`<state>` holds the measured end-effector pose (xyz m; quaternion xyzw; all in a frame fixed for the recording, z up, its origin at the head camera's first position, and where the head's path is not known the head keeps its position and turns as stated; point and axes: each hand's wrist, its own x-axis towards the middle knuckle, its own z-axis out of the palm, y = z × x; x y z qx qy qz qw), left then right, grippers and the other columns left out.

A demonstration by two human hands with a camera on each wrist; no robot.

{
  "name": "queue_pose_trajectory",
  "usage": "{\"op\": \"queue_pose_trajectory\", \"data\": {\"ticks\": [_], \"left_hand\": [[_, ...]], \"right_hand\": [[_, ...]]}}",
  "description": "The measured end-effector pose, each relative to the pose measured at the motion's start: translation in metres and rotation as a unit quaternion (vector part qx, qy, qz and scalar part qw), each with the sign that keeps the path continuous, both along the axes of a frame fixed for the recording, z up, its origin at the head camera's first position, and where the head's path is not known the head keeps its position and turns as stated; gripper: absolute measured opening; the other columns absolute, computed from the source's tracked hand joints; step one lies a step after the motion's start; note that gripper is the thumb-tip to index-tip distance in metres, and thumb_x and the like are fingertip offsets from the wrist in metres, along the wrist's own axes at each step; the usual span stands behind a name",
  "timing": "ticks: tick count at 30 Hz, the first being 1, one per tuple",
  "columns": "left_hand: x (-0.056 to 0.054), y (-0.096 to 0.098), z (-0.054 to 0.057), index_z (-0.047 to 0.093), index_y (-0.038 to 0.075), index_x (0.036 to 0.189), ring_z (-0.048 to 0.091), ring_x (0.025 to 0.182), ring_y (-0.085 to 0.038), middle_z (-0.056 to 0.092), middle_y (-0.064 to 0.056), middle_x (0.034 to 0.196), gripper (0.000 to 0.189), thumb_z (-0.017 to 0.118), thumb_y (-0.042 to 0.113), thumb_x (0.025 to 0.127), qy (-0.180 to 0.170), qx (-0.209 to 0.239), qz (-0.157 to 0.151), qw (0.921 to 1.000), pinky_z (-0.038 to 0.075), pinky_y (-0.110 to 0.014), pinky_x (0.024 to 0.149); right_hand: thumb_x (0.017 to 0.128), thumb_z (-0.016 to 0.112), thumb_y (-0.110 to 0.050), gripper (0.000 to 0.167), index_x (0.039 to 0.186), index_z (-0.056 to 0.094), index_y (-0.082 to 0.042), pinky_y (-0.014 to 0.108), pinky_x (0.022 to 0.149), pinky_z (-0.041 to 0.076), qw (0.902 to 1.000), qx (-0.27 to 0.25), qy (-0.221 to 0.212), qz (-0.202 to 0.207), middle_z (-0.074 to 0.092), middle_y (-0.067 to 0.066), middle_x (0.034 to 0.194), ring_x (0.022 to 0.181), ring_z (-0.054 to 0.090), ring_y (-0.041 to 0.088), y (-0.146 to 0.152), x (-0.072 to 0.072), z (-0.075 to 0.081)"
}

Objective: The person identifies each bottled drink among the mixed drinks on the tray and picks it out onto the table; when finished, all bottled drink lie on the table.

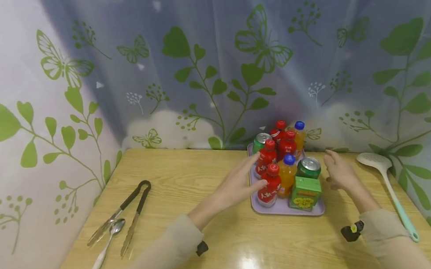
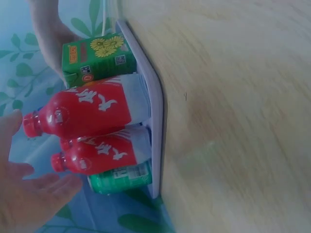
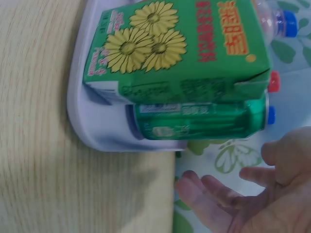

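A lilac tray (image 1: 260, 209) stands near the back of the table, packed with drinks. On it are several red bottles (image 1: 269, 189), orange drink bottles with blue caps (image 1: 286, 178), green cans (image 1: 309, 166) and a green juice box (image 1: 305, 193) with yellow flowers. My left hand (image 1: 235, 183) is at the tray's left side, fingers spread beside the red bottles; in the left wrist view its fingers are close to the bottle caps. Off the tray's right side is my right hand (image 1: 340, 172), its fingers loosely bent near a green can (image 3: 204, 119) and holding nothing.
Black-handled tongs (image 1: 138, 201) and a spoon (image 1: 107, 246) lie at the table's left. On the right lies a white skimmer (image 1: 387, 172) with a mint handle. A leaf-patterned curtain (image 1: 207, 62) hangs right behind the table.
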<state>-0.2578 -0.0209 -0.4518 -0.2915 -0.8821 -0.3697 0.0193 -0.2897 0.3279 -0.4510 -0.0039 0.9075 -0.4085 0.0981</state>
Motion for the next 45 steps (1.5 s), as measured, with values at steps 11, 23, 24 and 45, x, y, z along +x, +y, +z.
{"op": "queue_pose_trajectory", "data": {"ticks": [11, 23, 24, 45], "left_hand": [[-0.005, 0.015, -0.012, 0.024, 0.018, 0.169, 0.033, 0.161, -0.027, 0.030, -0.007, 0.174, 0.087, 0.072, 0.040, 0.100, -0.041, 0.010, 0.014, 0.9990, 0.035, -0.051, 0.130], [-0.007, 0.023, -0.019, 0.037, 0.020, 0.164, 0.041, 0.155, -0.028, 0.038, -0.009, 0.170, 0.080, 0.077, 0.037, 0.097, -0.041, 0.017, 0.007, 0.9990, 0.042, -0.052, 0.125], [-0.007, 0.023, -0.020, 0.039, 0.019, 0.164, 0.042, 0.155, -0.029, 0.039, -0.010, 0.170, 0.079, 0.077, 0.037, 0.097, -0.043, 0.018, 0.008, 0.9989, 0.043, -0.052, 0.125], [-0.010, 0.029, -0.033, 0.057, 0.013, 0.150, 0.068, 0.122, -0.028, 0.065, -0.008, 0.149, 0.066, 0.085, 0.020, 0.090, -0.122, 0.127, 0.000, 0.9845, 0.061, -0.039, 0.102]], "right_hand": [[0.116, 0.018, -0.028, 0.059, 0.162, 0.022, 0.008, 0.052, 0.082, 0.066, 0.9970, -0.018, -0.071, 0.028, 0.055, 0.040, 0.130, 0.101, 0.073, 0.036, 0.002, -0.011, -0.019], [0.105, 0.028, -0.002, 0.057, 0.160, 0.020, 0.014, 0.048, 0.081, 0.066, 0.9967, -0.033, -0.071, 0.023, 0.051, 0.047, 0.139, 0.094, 0.076, 0.029, -0.001, -0.013, -0.029], [0.104, 0.029, 0.000, 0.058, 0.159, 0.021, 0.014, 0.048, 0.082, 0.066, 0.9965, -0.034, -0.072, 0.025, 0.050, 0.047, 0.140, 0.095, 0.075, 0.029, 0.000, -0.014, -0.030], [0.094, 0.049, 0.005, 0.036, 0.128, 0.046, 0.018, 0.041, 0.069, 0.068, 0.9948, -0.035, -0.096, -0.003, 0.066, 0.019, 0.092, 0.072, 0.072, 0.016, 0.005, -0.016, -0.039]]}}
